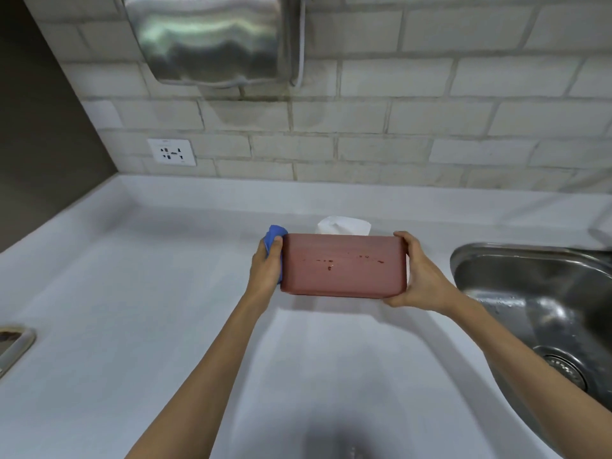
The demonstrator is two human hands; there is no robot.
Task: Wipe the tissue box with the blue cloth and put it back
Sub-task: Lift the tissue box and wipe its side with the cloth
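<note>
The white countertop (pixel 132 293) spans the lower view and serves as the reference surface. Behind the countertop rises a pale brick-pattern tiled wall (pixel 430 120), carrying a brushed-metal wall-mounted dispenser (pixel 205 38) at its upper left and a white electrical socket plate (pixel 171 152) just above the countertop's back edge. A stainless steel sink basin (pixel 543 313) is set into the countertop at the right. The rectangular dusty-red tissue box (pixel 342 265) is located above the countertop's middle, left of the sink, with one broad side facing the camera; dark specks mark that side. Whether its lower edge touches the countertop cannot be determined. A white tissue (pixel 344 226) protrudes beyond the box's far edge. The right hand (pixel 420 276) clamps the box's right end, fingers wrapped around the corner. The left hand (pixel 266 265) presses a crumpled blue cloth (pixel 275 236) against the box's left end. The hands are apart, one at each end.
</note>
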